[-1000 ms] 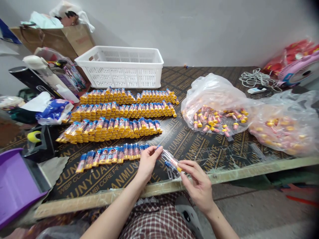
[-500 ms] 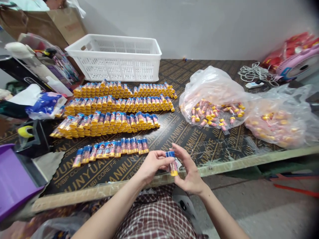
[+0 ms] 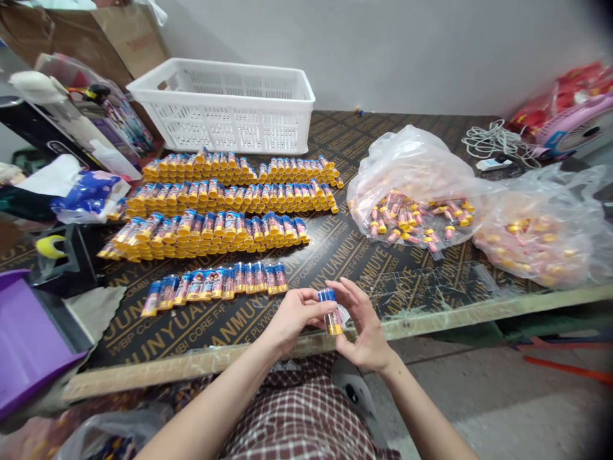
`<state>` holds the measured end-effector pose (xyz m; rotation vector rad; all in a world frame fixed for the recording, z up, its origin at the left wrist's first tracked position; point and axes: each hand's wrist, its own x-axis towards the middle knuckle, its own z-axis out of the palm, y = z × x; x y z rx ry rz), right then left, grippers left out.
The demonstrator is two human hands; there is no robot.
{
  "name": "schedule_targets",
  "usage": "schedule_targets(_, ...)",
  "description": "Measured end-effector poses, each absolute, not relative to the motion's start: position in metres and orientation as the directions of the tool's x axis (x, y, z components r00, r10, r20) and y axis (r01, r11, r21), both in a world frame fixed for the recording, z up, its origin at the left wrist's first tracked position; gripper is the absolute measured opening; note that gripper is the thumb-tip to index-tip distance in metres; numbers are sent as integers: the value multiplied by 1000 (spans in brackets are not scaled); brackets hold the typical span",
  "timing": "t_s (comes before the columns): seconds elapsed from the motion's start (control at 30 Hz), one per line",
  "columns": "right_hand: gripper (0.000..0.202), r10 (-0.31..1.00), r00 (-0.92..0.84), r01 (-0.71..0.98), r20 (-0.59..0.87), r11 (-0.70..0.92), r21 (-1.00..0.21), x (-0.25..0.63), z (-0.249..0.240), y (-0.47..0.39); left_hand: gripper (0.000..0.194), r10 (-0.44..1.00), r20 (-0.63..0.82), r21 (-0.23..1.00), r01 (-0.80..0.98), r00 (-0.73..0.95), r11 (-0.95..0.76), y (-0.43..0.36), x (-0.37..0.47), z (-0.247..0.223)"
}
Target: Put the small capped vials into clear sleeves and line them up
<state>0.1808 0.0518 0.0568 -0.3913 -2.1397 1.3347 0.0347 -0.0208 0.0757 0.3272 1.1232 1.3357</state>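
Right hand [image 3: 364, 329] closer, cupped, left hand [image 3: 293, 322] pinching tube [image 3: 332, 319]

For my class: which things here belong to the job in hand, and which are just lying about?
Apparently in the job:
tube in the left hand, right hand beside it
front row of tubes
stacked tubes
bag of yellow-capped pieces

Apparently just lying about:
purple dustpan
pink fan
white cable

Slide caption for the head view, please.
Left hand holding a blue-topped tube, right hand curved beside it, near stacked tubes.
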Motion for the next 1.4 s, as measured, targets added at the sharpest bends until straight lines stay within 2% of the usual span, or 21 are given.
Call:
schedule_targets(0.07,87,522,-801,-23,294,463,-886,178,59,54,31,865,-415,850,-459,-283,258,-18,28,74)
schedule_targets(0.13,86,547,-787,15,284,478,-878,173,59,57,24,818,-271,962,-108,-506,252,-13,15,72)
schedule_targets(0.17,84,569,-772,36,285,485,-874,170,58,58,20,784,-152,953,122,-602,279,-10,7,70)
schedule_targets(0.23,79,612,-741,89,276,498,-863,164,53,62,16,738,72,779,499,-671,378,-4,-8,64)
schedule_targets(0.27,74,628,-732,126,263,505,-854,160,49,64,16,736,136,670,609,-663,425,-2,-14,61)
schedule_targets(0.33,63,642,-734,208,220,522,-827,152,42,68,19,762,174,506,721,-623,474,1,-21,56)
schedule_targets(0.43,47,613,-768,263,185,566,-782,137,31,75,31,786,188,415,773,-589,480,1,-21,50)
schedule_targets(0.53,41,534,-822,207,201,608,-767,121,27,78,46,767,212,444,759,-606,477,-10,-21,50)
schedule_targets(0.63,38,472,-861,177,190,628,-758,107,29,79,35,710,261,509,718,-654,475,-38,-38,55)
schedule_targets(0.73,47,465,-868,202,173,649,-733,99,31,76,29,633,326,503,696,-702,513,-80,-71,58)
schedule_targets(0.83,51,507,-845,230,170,631,-741,94,27,72,35,712,305,420,760,-632,495,-118,-98,55)
schedule_targets(1.0,40,561,-803,215,200,586,-781,88,19,70,40,879,222,287,890,-422,355,-139,-100,46)
schedule_targets(1.2,30,589,-794,255,151,548,-797,82,19,76,51,906,201,182,923,-373,340,-141,-98,36)
schedule_targets(1.3,27,582,-799,266,154,571,-777,79,20,74,50,894,262,161,930,-363,330,-142,-99,35)
schedule_targets(1.4,26,584,-794,285,168,603,-745,80,25,73,36,841,400,214,929,-365,301,-129,-88,37)
